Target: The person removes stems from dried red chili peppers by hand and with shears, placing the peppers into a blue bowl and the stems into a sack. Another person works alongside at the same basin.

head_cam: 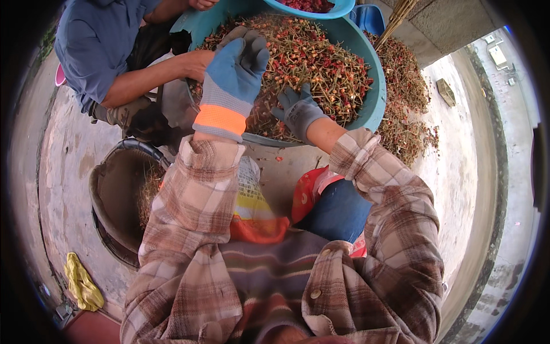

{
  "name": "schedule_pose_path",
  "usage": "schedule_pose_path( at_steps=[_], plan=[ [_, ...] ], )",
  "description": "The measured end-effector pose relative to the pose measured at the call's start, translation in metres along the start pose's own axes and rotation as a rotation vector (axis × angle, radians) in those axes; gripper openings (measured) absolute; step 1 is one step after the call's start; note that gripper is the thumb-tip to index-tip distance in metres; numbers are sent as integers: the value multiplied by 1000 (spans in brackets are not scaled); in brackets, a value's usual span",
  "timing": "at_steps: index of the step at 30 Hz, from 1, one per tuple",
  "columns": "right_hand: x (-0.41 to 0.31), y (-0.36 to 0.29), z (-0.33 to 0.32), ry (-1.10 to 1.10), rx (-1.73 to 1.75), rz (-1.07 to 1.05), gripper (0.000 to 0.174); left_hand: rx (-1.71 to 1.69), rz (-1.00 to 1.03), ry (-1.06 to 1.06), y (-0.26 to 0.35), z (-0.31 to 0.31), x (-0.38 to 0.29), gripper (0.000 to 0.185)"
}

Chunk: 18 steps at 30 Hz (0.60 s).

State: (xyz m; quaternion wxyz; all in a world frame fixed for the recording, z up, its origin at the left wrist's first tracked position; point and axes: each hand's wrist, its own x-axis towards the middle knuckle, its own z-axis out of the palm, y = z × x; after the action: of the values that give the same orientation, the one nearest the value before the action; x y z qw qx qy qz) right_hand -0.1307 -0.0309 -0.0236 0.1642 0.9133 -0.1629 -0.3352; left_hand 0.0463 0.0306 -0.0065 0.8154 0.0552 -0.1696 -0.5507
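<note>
A large teal plastic tub [378, 94] in front of me holds a heap of dry stems mixed with red pieces, apparently chili peppers [318, 56]. My left hand [238, 64], in a blue-and-grey work glove with an orange cuff, is raised over the tub's left part. Its fingers are curled, and whether anything lies in them is hidden. My right hand [298, 109], gloved the same way, rests at the near side of the heap with its fingers apart. Nothing shows in its grip.
Across the left side sits a co-worker [94, 56], one hand reaching to the tub beside my left glove. A light-blue basin [309, 13] holds red pieces at the top. More stems [401, 112] are piled right. A dark bucket [116, 193] and yellow cloth [81, 284] are left.
</note>
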Motion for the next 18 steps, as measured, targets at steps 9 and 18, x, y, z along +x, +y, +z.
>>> schedule_pose_path(
  at_steps=[9,18],
  plan=[
    [5,-8,-3,-158,-132,-163,70,10,27,105,0,15,-7,27],
    [31,-1,17,76,-79,-78,60,19,1,143,-5,25,-9,22]
  ],
)
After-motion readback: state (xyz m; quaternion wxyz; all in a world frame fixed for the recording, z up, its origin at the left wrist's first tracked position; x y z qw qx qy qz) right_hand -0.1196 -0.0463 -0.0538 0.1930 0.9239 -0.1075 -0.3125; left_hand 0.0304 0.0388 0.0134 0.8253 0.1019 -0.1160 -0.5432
